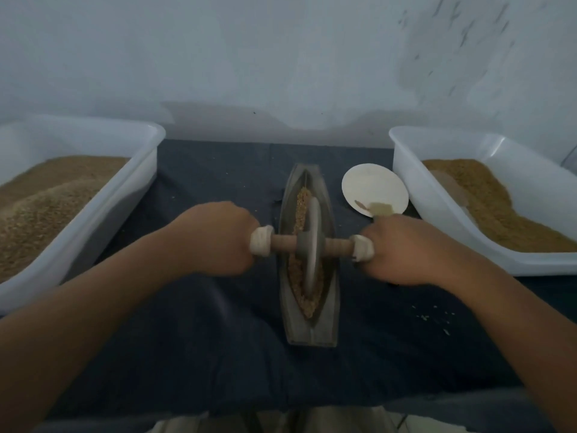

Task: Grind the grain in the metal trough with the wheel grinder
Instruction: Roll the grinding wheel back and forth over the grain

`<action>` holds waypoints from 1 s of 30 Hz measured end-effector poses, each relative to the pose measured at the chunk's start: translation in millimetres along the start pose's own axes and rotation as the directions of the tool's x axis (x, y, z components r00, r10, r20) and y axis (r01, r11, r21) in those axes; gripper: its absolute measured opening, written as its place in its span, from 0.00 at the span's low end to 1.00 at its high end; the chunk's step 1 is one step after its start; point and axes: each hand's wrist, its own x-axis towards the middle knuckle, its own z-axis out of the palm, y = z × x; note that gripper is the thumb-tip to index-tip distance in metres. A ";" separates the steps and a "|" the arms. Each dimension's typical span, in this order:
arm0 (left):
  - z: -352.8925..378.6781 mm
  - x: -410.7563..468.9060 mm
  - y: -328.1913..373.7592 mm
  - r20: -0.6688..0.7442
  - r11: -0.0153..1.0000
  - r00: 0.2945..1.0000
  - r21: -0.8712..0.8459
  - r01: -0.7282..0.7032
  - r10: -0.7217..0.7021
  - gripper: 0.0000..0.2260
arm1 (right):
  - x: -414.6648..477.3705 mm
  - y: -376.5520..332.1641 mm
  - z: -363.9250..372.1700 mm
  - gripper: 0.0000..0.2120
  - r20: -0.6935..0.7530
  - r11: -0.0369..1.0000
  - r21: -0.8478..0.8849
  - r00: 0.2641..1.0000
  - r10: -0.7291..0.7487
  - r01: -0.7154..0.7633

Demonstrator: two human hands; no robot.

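A boat-shaped metal trough (pixel 329 307) lies lengthways on the dark cloth in front of me. Brown grain (pixel 302 203) fills its groove. A grey wheel grinder (pixel 312 245) stands upright in the groove, about mid-length, on a wooden axle (pixel 284 243) that crosses the trough. My left hand (pixel 215 239) grips the axle's left handle. My right hand (pixel 402 250) grips the right handle. Pale wrappings cover my fingers nearest the wheel on both sides.
A white tub (pixel 137 189) of brown grain stands at the left. Another white tub (pixel 406 170) with grain stands at the right. A small round white dish (pixel 371 185) lies between trough and right tub. Loose grains (pixel 434 318) dot the cloth at right. A pale wall is behind.
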 end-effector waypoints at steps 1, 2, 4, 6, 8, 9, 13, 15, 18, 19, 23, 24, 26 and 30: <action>0.0 3.8 -0.1 -0.001 1.000 1.000 0.023 0.003 -0.003 0.12 | 4.4 0.5 2.2 0.11 -0.028 1.000 -0.016 1.000 0.002 -0.003; -1.7 12.0 0.6 -0.016 0.999 1.000 0.045 0.023 -0.022 0.11 | 14.6 0.6 3.2 0.13 -0.065 0.999 -0.047 0.998 0.023 -0.026; -9.3 38.3 1.5 -0.089 0.992 0.992 0.082 0.096 -0.088 0.11 | 45.7 0.7 1.2 0.13 -0.160 0.992 -0.065 0.982 0.097 -0.108; -15.7 64.5 0.0 -0.170 0.979 0.972 0.093 0.179 -0.162 0.13 | 76.5 2.4 -4.5 0.13 -0.232 0.981 -0.040 0.957 0.174 -0.188; -19.6 80.4 -1.2 -0.165 0.975 0.966 0.065 0.212 -0.199 0.14 | 93.7 4.5 -7.3 0.12 -0.284 0.973 -0.047 0.937 0.205 -0.227; -21.8 82.7 -1.3 -0.123 0.978 0.973 0.049 0.202 -0.195 0.14 | 94.3 4.0 -8.3 0.12 -0.294 0.972 -0.057 0.934 0.201 -0.228; -21.4 45.4 -3.0 0.097 0.998 0.993 -0.025 0.064 -0.061 0.10 | 47.8 -3.0 -11.6 0.11 -0.067 0.995 -0.026 0.994 0.090 -0.092; -14.8 16.7 -0.4 0.091 1.000 0.996 0.004 -0.021 0.020 0.09 | 11.1 -4.1 -7.2 0.11 0.041 0.999 0.024 0.999 0.024 -0.025; -9.2 7.9 0.7 0.013 0.998 0.999 0.045 -0.049 0.049 0.10 | -2.3 -2.1 3.5 0.12 -0.014 1.000 0.011 1.000 0.005 -0.005; -10.6 15.1 0.8 0.000 0.998 1.000 0.056 -0.031 0.031 0.10 | 6.5 -2.4 4.5 0.12 -0.072 1.000 -0.010 0.997 0.028 -0.029; -19.2 69.5 -3.9 -0.154 0.983 0.978 0.095 0.155 -0.140 0.13 | 69.0 0.4 1.7 0.13 -0.370 0.981 -0.070 0.918 0.142 -0.180; -18.5 79.5 -4.6 -0.197 0.976 0.965 0.099 0.193 -0.171 0.15 | 80.9 2.0 -1.2 0.14 -0.399 0.978 -0.075 0.904 0.151 -0.196; -14.5 87.0 -3.7 -0.212 0.973 0.957 0.077 0.216 -0.196 0.15 | 92.8 3.9 -7.3 0.15 -0.404 0.972 -0.104 0.903 0.150 -0.209; -6.0 47.1 -6.0 0.031 0.987 0.989 -0.069 0.145 -0.143 0.11 | 56.8 -6.2 -15.5 0.12 -0.189 0.991 -0.097 0.979 0.072 -0.091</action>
